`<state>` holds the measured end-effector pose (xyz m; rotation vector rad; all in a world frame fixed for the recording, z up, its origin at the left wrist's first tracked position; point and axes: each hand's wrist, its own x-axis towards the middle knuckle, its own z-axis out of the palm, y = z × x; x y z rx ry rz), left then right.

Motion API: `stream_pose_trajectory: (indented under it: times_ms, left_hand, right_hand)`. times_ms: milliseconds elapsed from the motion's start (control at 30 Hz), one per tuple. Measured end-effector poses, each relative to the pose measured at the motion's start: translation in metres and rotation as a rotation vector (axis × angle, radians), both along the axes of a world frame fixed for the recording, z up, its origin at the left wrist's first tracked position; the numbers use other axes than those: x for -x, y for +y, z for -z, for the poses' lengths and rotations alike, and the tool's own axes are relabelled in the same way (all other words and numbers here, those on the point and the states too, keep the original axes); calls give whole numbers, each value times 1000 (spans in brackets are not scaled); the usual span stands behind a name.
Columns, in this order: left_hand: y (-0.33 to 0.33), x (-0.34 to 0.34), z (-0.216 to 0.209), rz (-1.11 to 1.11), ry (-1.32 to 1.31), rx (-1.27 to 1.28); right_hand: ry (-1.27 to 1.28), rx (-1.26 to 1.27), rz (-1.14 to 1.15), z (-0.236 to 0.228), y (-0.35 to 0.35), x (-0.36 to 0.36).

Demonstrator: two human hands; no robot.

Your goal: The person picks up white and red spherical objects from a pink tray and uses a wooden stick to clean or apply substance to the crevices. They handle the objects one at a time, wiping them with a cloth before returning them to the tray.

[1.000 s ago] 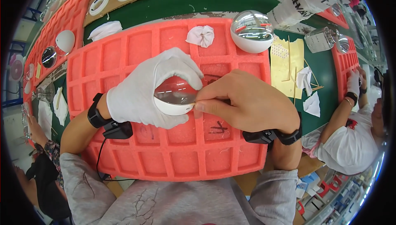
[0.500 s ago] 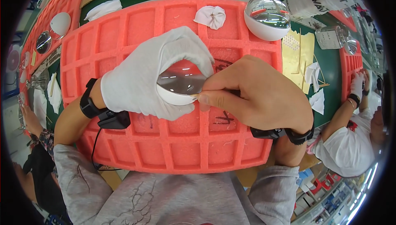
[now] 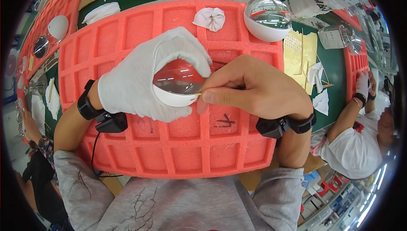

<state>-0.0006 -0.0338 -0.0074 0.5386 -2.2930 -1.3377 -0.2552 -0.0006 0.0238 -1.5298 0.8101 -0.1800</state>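
My gloved left hand is curled around a round white shell with a glossy, see-through dome face. The shell is held tilted above a red foam tray with square compartments. In my bare right hand, thumb and index finger pinch a thin wooden stick. Its tip is at the shell's right edge, by the seam between white part and glossy face. A small dark spot shows on the white just below. Most of the stick is hidden by my fingers.
Another white shell with a shiny dome and a crumpled white cloth rest on the tray's far side. Right of it lie yellow paper, sticks and a glass jar. Co-workers are at both sides.
The whole view has shifted slightly left. Both hands stay at the shell; my right fingers have drawn back a little from its edge, so more of the stick shows.
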Motion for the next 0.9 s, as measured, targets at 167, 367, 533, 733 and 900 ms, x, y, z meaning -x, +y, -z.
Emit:
stream_pose_trajectory:
  times_ms: [167,367,533,733,900]
  left_hand:
    - [1,0,0,-5,6,0]
    - [0,1,0,4,-7,32]
    - [4,2,0,-21,-10,-1]
    - [5,2,-1,-31,-22,17]
    - [8,3,-4,-46,-31,-16]
  right_hand:
    - [-18,-4,32,-1,3,-2]
    - [-73,134,38,3,6,-1]
    - [-35,218,36,2,10,-2]
    - [1,294,68,0,13,-7]
    - [17,374,127,0,20,-12]
